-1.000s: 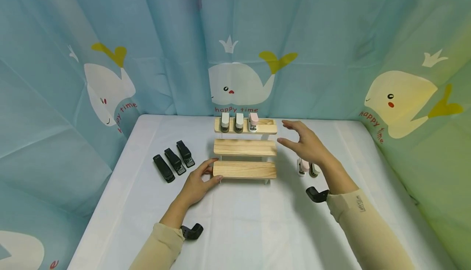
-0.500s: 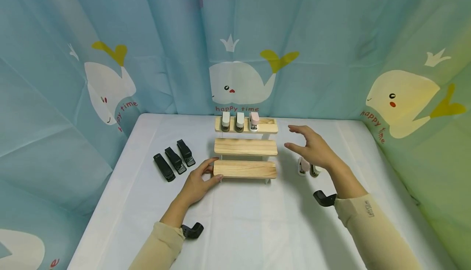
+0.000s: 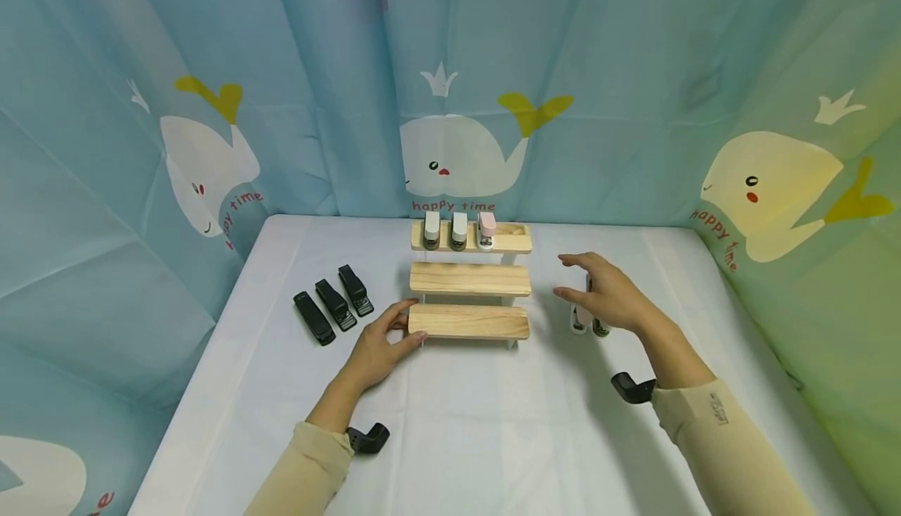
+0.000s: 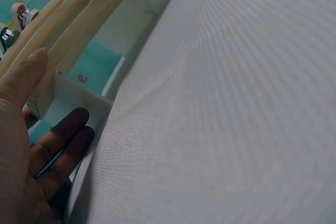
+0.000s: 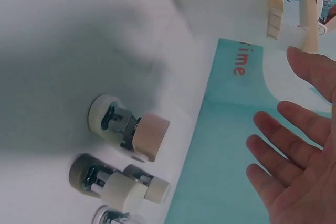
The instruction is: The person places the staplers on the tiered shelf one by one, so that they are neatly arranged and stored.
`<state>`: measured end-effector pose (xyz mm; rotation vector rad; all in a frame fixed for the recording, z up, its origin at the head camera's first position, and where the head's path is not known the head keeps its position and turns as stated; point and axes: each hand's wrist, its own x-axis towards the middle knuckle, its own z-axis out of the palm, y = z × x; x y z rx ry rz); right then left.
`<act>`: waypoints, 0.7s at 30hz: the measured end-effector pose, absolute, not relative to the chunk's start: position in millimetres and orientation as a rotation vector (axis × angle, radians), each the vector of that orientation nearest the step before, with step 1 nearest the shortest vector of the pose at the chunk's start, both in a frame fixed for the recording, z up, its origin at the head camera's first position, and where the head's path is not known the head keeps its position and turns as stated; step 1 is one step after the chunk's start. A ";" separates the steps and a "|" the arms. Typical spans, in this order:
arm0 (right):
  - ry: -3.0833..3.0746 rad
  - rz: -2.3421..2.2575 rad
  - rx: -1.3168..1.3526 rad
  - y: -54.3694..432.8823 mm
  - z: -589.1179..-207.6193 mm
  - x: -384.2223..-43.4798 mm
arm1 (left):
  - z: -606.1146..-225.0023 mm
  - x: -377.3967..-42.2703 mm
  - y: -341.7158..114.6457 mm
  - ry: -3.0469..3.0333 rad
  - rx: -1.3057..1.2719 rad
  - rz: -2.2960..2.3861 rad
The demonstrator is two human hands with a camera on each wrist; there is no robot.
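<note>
Wooden stand (image 3: 469, 279): centre of the table (image 3: 457, 430), three small staplers (image 3: 459, 232) spaced along its far tier (image 3: 514, 239), likely for display.
Left hand (image 3: 375, 353): grips the near tier's (image 3: 468, 322) left end, probably steadying it.
Right hand (image 3: 611, 297): fingers apart, holding nothing, near the right-side staplers (image 5: 150, 137).

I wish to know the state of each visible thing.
Wooden rack: upright.
Left grip: holding one end of the lowest board.
Right grip: above the table, holding nothing.
Rack staplers: standing side by side on the top board.
Table staplers: standing near right grip, partly hidden in the head view.
Black items: lying in a slanted row.
Curtain: hanging in folds.
</note>
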<state>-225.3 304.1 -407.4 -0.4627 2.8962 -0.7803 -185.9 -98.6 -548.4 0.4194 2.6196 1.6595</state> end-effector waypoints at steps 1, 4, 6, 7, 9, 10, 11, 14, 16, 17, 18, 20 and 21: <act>2.894 -0.768 -0.460 305.3 -407.9 -224.9 | -548.5 -185.9 -98.6 2.619 0.420 1.660; 2.881 -0.740 -0.451 307.9 -408.2 -222.5 | -548.8 -186.1 -98.8 2.617 0.419 1.659; 2.878 -0.717 -0.454 309.5 -408.7 -220.8 | -548.9 -186.1 -98.9 2.617 0.418 1.658; 2.878 -0.710 -0.460 310.2 -409.1 -219.8 | -549.0 -186.1 -99.0 2.616 0.418 1.659; 2.876 -0.697 -0.470 311.4 -409.9 -217.9 | -549.3 -186.2 -99.2 2.618 0.418 1.659; 2.875 -0.694 -0.478 312.3 -410.5 -217.0 | -549.5 -186.4 -99.2 2.620 0.417 1.658; 2.875 -0.694 -0.481 313.1 -411.2 -216.2 | -549.7 -186.5 -99.2 2.623 0.417 1.654; 2.875 -0.692 -0.486 316.1 -413.6 -214.4 | -550.2 -186.8 -99.4 2.624 0.417 1.652; 2.877 -0.682 -0.488 318.3 -415.5 -213.7 | -550.0 -187.0 -99.4 2.620 0.416 1.653; 2.880 -0.672 -0.487 319.3 -416.5 -213.5 | -549.9 -187.1 -99.4 2.617 0.417 1.654; 2.882 -0.656 -0.490 320.1 -417.3 -213.2 | -549.8 -187.2 -99.4 2.614 0.417 1.656; 2.885 -0.621 -0.494 321.5 -418.7 -212.8 | -550.0 -187.3 -99.4 2.612 0.416 1.657; 2.885 -0.602 -0.495 322.1 -419.4 -212.8 | -550.2 -187.3 -99.4 2.612 0.414 1.657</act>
